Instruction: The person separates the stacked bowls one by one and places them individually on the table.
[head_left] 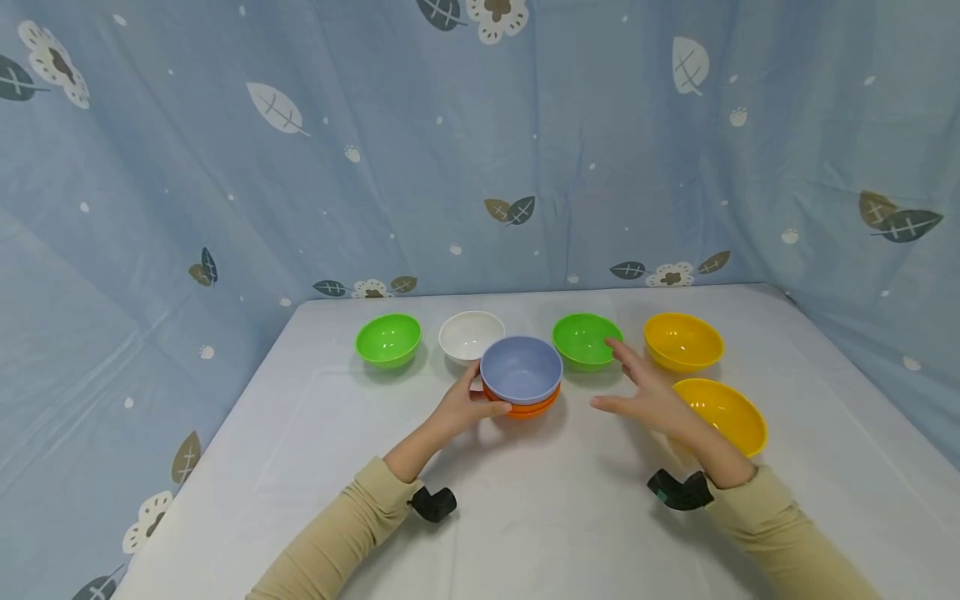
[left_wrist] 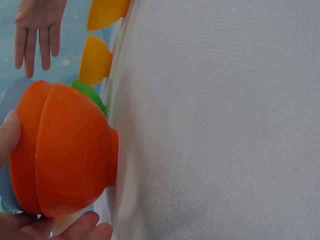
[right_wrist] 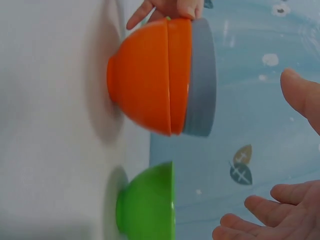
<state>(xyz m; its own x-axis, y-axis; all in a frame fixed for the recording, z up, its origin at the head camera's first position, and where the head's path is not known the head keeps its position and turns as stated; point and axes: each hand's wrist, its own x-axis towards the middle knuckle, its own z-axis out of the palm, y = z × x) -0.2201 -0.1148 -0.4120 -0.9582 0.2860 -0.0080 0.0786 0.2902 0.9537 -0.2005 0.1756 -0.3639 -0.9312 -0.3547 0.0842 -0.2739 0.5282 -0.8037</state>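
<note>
The left hand grips a stack of three bowls, its thumb against the near side and its fingers round the left side, just below the rim. Inside that grip, the lower orange bowl carries the upper orange bowl, with the blue bowl nested on top. Their mouths face up and the foot points down at the white tabletop; the stack's axis runs about upright, and the round rims give no long direction sideways.

The right hand holds nothing: fingers extended, thumb spread away, palm towards the stack, with a gap between.

Just beyond the left fingertips is the white bowl, its near right edge partly covered by the blue rim. Farther back to their left sits a green bowl. Behind the right fingertips, which overlap its edge in the head view, is a second green bowl. Right of those fingers stands the far yellow bowl; the near yellow bowl is partly hidden behind the right hand and wrist. Past them all hangs a blue patterned curtain.
</note>
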